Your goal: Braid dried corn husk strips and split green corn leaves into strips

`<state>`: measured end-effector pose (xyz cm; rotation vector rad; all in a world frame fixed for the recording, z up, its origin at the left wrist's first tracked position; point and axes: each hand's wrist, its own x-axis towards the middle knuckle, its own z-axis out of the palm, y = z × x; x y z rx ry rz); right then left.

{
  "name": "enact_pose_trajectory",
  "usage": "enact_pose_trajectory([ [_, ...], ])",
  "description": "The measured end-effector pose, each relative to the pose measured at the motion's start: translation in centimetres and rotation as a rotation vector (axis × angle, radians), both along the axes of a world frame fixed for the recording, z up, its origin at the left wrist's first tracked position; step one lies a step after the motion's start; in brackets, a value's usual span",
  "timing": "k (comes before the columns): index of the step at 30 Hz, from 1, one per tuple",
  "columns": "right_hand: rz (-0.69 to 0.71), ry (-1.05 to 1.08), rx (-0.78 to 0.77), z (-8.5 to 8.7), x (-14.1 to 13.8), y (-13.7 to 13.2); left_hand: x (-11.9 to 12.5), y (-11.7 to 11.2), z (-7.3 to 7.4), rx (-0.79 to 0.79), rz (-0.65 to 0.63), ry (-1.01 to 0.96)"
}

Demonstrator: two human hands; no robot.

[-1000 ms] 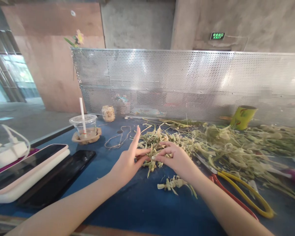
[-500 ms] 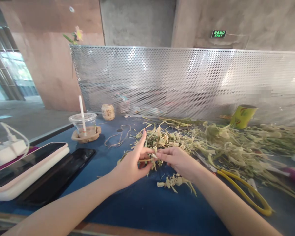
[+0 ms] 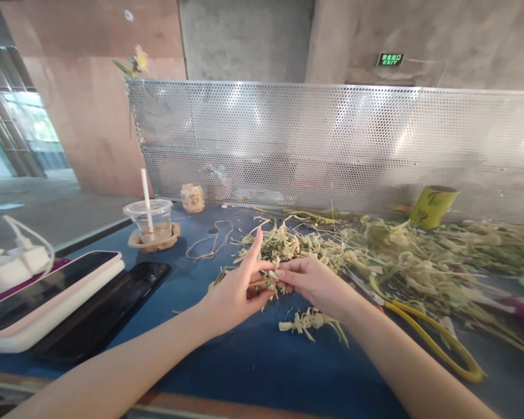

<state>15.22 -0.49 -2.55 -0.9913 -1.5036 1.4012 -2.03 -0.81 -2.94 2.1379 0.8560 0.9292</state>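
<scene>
Over the middle of the blue table, my left hand (image 3: 233,294) curls its fingers around a dried plant stem (image 3: 258,284), one finger pointing up. My right hand (image 3: 314,282) meets it from the right, fingertips pinched on the same leafy end of the stem; the exact grip is partly hidden. Just behind both hands lies a heap of pale, curled plant strips (image 3: 288,241). A short braided-looking piece of plant (image 3: 310,322) rests on the table in front of my right hand. Scissors with yellow handles (image 3: 436,343) lie beside my right forearm.
At left are a black phone (image 3: 109,308), a second phone in a pale case (image 3: 52,297), white chargers (image 3: 20,265) and a plastic cup with a straw (image 3: 151,218). A string loop (image 3: 212,241) lies behind. Long stems (image 3: 423,267) and a yellow-green container (image 3: 433,206) are at right.
Both hands stay in nearly the same place. My right fingertips have shifted slightly left on the plant stem, and the view has moved a little.
</scene>
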Motion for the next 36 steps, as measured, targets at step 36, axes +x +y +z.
enact_pose_trajectory([
  [36,0.066,-0.297,0.058,1.4,-0.2,-1.2,0.4,-0.8,0.9,-0.330,-0.025,-0.316],
])
